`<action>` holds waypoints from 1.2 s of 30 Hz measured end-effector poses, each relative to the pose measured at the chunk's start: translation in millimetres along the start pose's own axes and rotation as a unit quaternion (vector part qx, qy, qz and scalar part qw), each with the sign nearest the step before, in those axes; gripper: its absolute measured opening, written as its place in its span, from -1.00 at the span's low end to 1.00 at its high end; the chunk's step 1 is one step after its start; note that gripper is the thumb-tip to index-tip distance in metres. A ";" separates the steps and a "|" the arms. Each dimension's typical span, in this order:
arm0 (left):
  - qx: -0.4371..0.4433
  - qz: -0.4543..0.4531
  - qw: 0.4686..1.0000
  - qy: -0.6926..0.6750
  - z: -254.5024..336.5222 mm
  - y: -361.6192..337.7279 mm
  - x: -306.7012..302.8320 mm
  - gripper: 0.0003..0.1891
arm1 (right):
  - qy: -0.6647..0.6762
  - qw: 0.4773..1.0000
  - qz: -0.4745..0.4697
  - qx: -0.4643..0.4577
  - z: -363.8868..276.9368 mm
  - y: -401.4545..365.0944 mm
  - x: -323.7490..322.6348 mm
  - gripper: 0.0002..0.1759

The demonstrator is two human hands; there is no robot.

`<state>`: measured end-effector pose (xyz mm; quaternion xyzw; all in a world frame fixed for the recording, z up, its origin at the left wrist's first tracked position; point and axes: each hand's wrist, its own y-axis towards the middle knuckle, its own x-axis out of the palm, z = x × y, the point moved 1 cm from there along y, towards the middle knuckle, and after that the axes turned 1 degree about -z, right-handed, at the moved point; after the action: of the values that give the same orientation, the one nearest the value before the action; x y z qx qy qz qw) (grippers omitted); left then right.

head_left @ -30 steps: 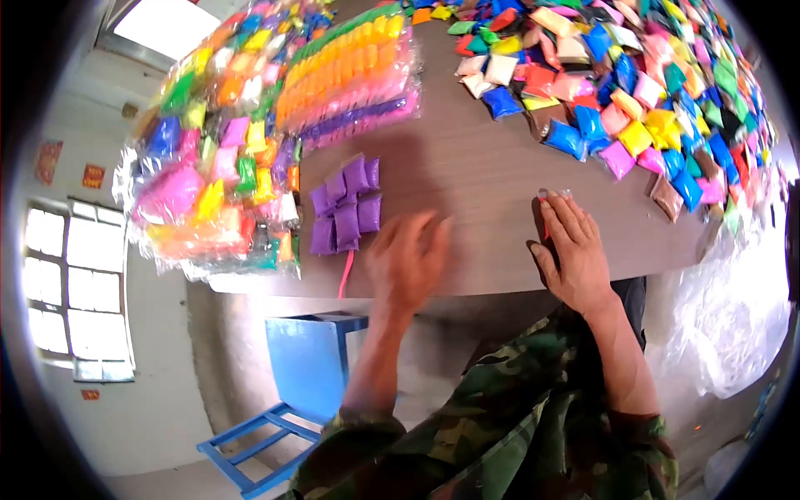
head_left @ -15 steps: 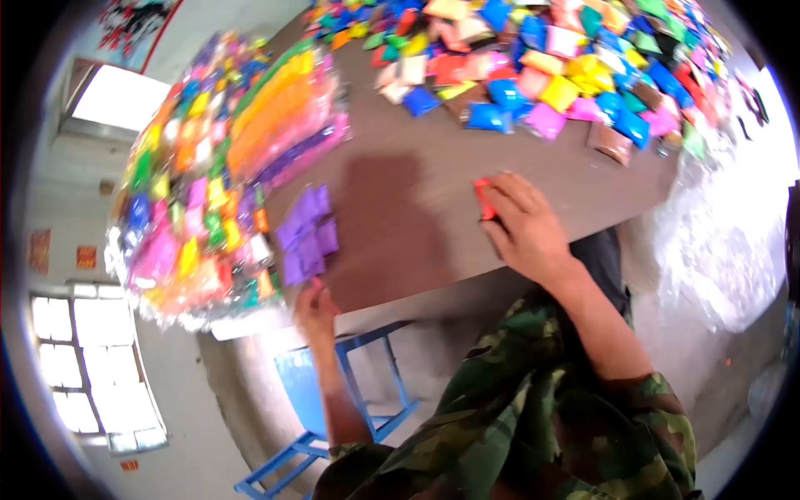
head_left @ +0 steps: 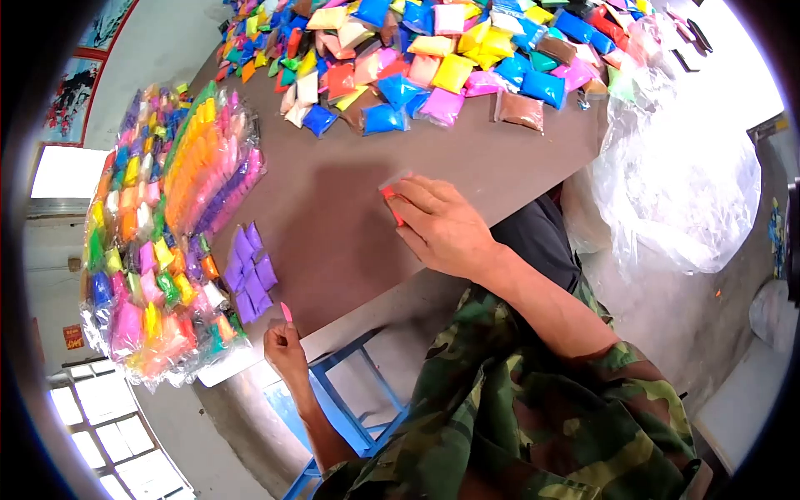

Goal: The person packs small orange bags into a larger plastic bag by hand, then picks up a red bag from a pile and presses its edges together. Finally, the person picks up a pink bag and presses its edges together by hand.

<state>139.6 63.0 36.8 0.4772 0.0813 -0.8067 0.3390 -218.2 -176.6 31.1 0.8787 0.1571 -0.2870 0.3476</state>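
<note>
My right hand (head_left: 446, 223) is over the brown table, its fingers closed on a small red packet (head_left: 392, 205) with a clear edge. Near the table's front edge, my left hand (head_left: 286, 352) pinches a small pink piece (head_left: 287, 312) that sticks up past the fingertips; I cannot make out whether it is a packet. Just beyond the left hand lies a group of purple packets (head_left: 248, 271), set close together on the table. A large heap of packets in many colours (head_left: 450, 71) covers the table's far side.
Clear plastic bags of coloured packets (head_left: 158, 250) lie along the left end of the brown table (head_left: 333, 225). A large clear plastic bag (head_left: 667, 183) hangs at the right. A blue stool (head_left: 358, 400) stands below the front edge.
The view has turned, so the table and heap appear farther left. The pink piece in my left hand shows more clearly. My right hand still holds the red packet.
</note>
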 end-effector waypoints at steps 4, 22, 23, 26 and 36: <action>0.080 0.027 0.990 0.115 37.6 -7.2 12.2 -0.86 | 0.004 1.000 0.006 -0.010 1.5 -1.9 -0.2 -0.54; 0.152 -0.238 0.946 -0.156 224.0 50.1 126.7 -0.88 | 0.026 0.998 0.038 -0.041 0.4 -8.8 -4.8 -0.60; 0.150 -0.240 0.947 -0.155 226.5 51.8 126.0 -0.88 | 0.030 0.998 0.044 -0.041 -0.3 -8.3 -4.8 -0.60; 0.200 -0.196 0.956 -0.088 229.9 61.5 125.7 -0.92 | 0.037 0.998 0.039 -0.040 -0.3 -7.2 -5.5 -0.61; 0.298 -0.242 0.920 -0.081 261.4 66.9 124.5 -0.95 | 0.034 0.996 0.075 -0.045 1.7 -11.5 -1.4 -0.65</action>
<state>-44.6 -165.0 85.9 0.4547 -0.0774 -0.8871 -0.0192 -225.5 -169.7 25.0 0.8807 0.1155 -0.2230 0.4017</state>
